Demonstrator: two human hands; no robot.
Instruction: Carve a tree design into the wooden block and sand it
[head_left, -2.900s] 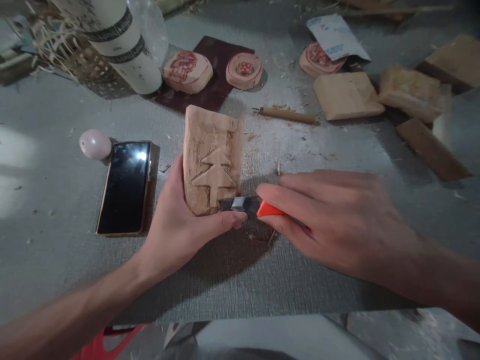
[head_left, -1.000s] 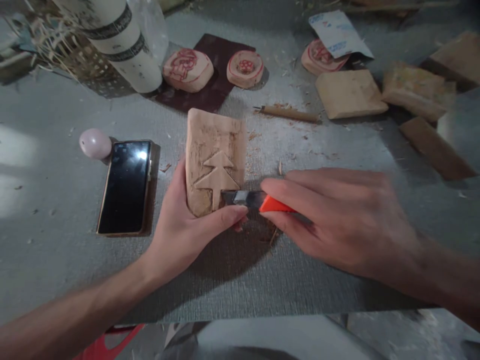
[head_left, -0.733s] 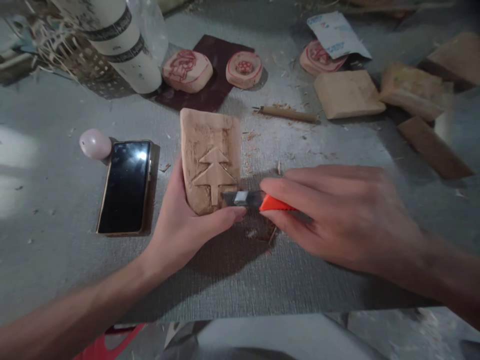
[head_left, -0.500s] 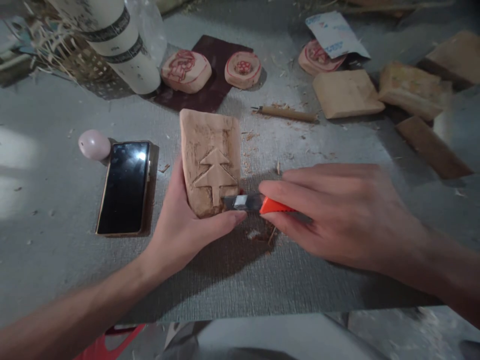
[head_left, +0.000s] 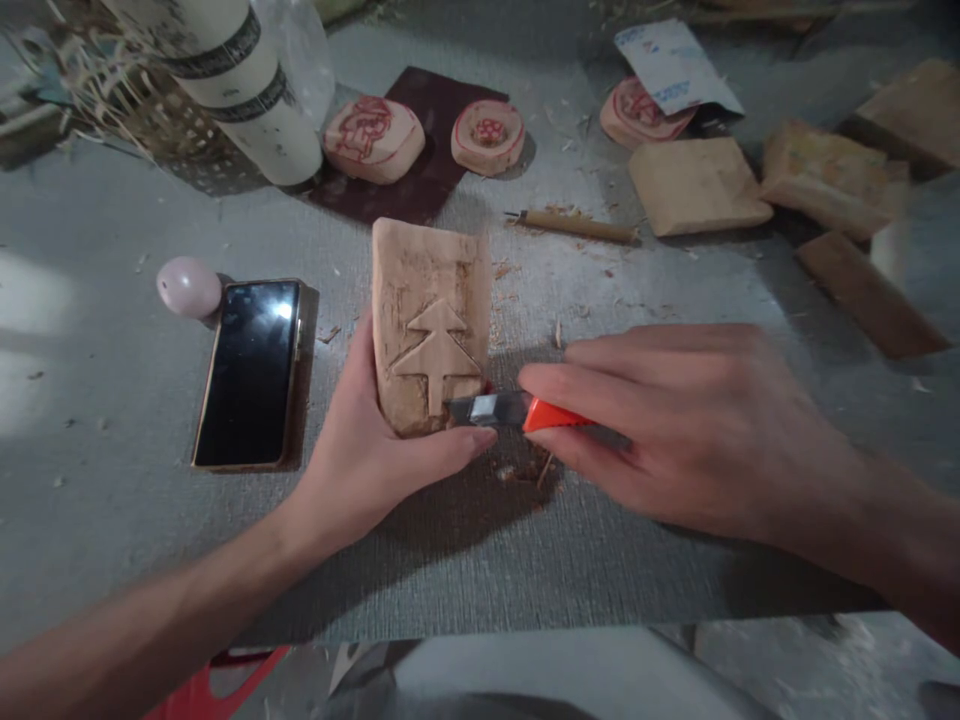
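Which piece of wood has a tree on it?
The tall block in the left hand. The rounded pieces behind show red drawings; the flat slab is plain.

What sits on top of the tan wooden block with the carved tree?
The metal blade of the orange utility knife, held in the right hand, rests at its lower right corner. The left hand grips the tan wooden block, hiding its bottom edge.

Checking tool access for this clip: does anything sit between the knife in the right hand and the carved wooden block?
Nothing visible. The knife meets the wooden block with its blade at the lower right corner. The left hand has its thumb just under the blade, not between them.
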